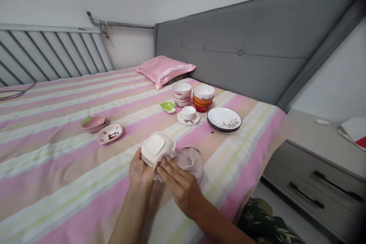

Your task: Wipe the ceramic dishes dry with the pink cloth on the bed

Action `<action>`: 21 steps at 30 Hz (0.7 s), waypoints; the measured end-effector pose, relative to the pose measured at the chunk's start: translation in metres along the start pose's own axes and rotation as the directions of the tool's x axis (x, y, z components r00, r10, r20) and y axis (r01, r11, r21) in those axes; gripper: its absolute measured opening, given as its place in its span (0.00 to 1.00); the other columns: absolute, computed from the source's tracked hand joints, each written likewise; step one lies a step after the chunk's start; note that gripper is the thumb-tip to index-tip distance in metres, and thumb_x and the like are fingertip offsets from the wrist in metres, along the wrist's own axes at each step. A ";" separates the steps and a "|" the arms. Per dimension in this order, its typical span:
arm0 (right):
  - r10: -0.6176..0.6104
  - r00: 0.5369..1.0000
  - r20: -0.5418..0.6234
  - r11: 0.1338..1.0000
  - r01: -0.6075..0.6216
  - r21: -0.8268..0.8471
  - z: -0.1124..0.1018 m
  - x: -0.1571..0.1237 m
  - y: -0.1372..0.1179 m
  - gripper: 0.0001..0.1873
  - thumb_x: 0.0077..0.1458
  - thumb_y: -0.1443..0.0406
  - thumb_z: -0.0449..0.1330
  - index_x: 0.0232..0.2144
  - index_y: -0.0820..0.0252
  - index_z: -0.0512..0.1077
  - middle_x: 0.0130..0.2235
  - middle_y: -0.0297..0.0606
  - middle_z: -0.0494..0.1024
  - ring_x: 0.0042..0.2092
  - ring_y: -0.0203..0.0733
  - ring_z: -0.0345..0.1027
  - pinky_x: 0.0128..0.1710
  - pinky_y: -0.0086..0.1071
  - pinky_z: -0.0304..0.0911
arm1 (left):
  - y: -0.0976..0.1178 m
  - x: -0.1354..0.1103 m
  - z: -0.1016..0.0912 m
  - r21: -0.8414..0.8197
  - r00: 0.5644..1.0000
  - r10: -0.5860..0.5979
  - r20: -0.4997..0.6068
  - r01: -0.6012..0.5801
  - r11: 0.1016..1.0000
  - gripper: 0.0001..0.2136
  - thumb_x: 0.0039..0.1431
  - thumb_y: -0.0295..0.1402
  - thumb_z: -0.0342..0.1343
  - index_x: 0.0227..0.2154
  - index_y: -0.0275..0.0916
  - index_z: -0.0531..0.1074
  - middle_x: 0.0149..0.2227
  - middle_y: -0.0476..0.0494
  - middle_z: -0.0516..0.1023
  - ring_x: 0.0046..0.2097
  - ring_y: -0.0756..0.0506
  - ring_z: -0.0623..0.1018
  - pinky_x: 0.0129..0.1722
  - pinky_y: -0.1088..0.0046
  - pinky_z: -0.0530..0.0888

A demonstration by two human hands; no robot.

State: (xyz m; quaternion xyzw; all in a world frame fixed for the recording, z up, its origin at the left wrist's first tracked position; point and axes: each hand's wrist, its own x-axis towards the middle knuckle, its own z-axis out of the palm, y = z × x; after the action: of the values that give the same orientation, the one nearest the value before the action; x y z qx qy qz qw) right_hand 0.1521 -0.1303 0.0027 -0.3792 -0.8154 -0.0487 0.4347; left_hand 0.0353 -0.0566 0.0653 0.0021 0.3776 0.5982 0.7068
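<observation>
A cream-white bowl [155, 145], turned with its underside up, rests in my left hand [140, 170], which grips it from the left and below. My right hand [180, 183] presses a greyish-pink cloth [190, 162] against the bowl's near right side. Part of the cloth hangs loose to the right of the fingers. To the left on the bed lie a small dish with a cartoon figure [110, 134] and a stack of pink dishes [95, 122] with a green tab. The inside of the held bowl is hidden.
Beyond my hands stand stacked patterned bowls [182, 93], white and orange-red bowls [203, 97], small white bowls on saucers [188, 115], plates [224, 119] and a green leaf-shaped dish [167, 106]. A pink pillow [166, 69] lies near the grey headboard [234, 38]; a nightstand [323, 152] is right.
</observation>
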 end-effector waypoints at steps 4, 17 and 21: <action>0.164 0.983 -0.087 0.957 -0.137 0.255 -0.001 0.005 0.001 0.25 0.57 0.75 0.43 0.55 0.56 0.63 0.51 0.37 0.72 0.53 0.38 0.65 0.52 0.35 0.65 | -0.005 -0.001 0.002 0.003 0.982 0.165 -0.090 -0.166 0.986 0.18 0.63 0.33 0.39 0.48 0.32 0.68 0.27 0.43 0.79 0.29 0.47 0.78 0.42 0.66 0.73; 0.620 0.775 -0.122 0.742 -0.529 0.411 -0.017 0.011 0.029 0.23 0.60 0.65 0.47 0.58 0.59 0.59 0.56 0.43 0.66 0.56 0.46 0.61 0.54 0.44 0.61 | -0.052 -0.013 -0.003 0.174 0.923 0.380 0.058 -0.384 0.907 0.08 0.57 0.35 0.51 0.32 0.36 0.73 0.29 0.49 0.77 0.34 0.49 0.77 0.39 0.75 0.71; 0.364 0.931 0.010 0.922 -0.362 0.136 -0.017 0.011 0.016 0.27 0.60 0.67 0.47 0.61 0.61 0.52 0.63 0.43 0.52 0.64 0.46 0.42 0.60 0.48 0.50 | -0.057 -0.015 -0.005 0.158 0.940 0.320 0.121 -0.337 0.928 0.12 0.55 0.36 0.51 0.36 0.33 0.73 0.33 0.42 0.79 0.38 0.45 0.78 0.43 0.70 0.71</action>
State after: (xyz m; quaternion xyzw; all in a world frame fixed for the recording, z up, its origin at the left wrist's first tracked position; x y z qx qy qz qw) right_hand 0.1704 -0.1189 0.0175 -0.4927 -0.7293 0.0850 0.4670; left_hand 0.0808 -0.0875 0.0439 0.1557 0.3898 0.6715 0.6106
